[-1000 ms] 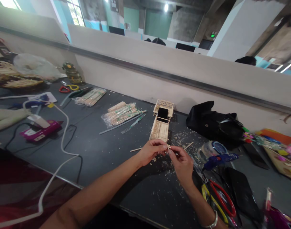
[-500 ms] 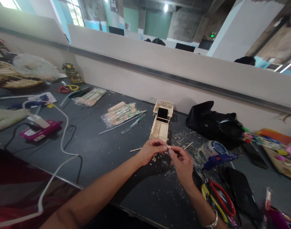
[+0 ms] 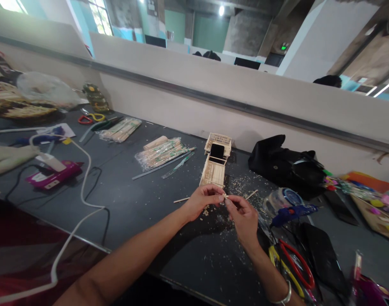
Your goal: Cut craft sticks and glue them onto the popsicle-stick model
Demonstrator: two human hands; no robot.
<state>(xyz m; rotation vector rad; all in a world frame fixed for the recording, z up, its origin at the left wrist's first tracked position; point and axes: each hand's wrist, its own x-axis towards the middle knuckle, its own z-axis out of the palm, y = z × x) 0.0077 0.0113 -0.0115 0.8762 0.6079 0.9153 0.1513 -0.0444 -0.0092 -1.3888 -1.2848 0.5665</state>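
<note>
My left hand (image 3: 201, 201) and my right hand (image 3: 243, 218) meet above the dark table (image 3: 143, 199), fingers pinched together on a small pale wooden piece (image 3: 225, 196). Just beyond the fingertips stands a small model truck (image 3: 215, 163) built of wooden sticks. Two loose sticks (image 3: 181, 199) lie on either side of the hands, and wood shavings (image 3: 242, 182) litter the table around them.
Bags of sticks (image 3: 162, 153) lie at the centre left, a black bag (image 3: 283, 163) at the right. A blue glue gun (image 3: 293, 212), red and yellow cutters (image 3: 293, 265) and a pink device (image 3: 54, 174) with cables surround the work spot. A low wall (image 3: 213, 97) backs the table.
</note>
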